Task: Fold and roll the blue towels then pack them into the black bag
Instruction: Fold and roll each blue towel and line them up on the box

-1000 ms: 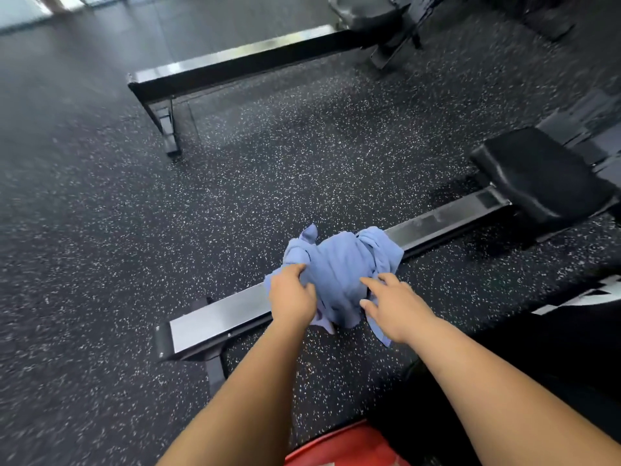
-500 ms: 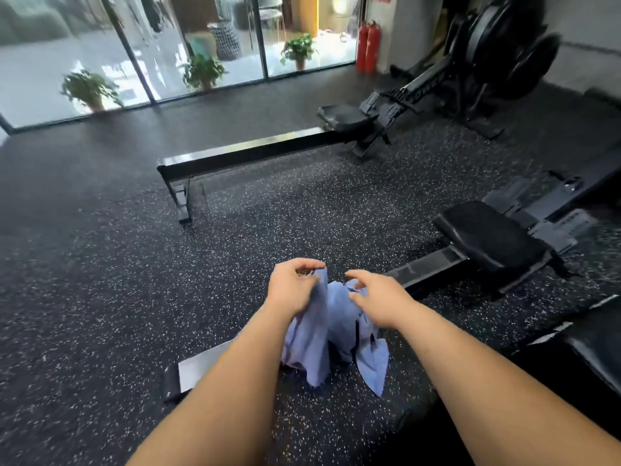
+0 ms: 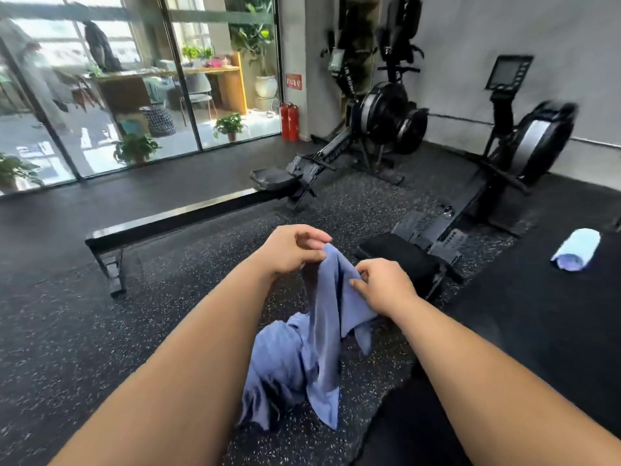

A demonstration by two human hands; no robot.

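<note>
A crumpled blue towel [image 3: 316, 334] hangs in the air in front of me, its lower folds drooping toward the speckled floor. My left hand [image 3: 289, 252] pinches its top edge between thumb and fingers. My right hand [image 3: 383, 287] grips the cloth just to the right and slightly lower. A second blue towel [image 3: 576, 249], rolled into a cylinder, lies on the dark mat at the far right. No black bag shows in this view.
A rowing machine's seat [image 3: 400, 260] and rail stand right behind the towel. Another rower's rail [image 3: 174, 218] crosses the floor to the left, with flywheels by the grey wall. Glass doors, potted plants and red fire extinguishers [image 3: 289, 122] line the back.
Both hands lifted the towel off the rower rail and raised it. The head tilted up, so the room, the flywheels and the rolled towel came into view.
</note>
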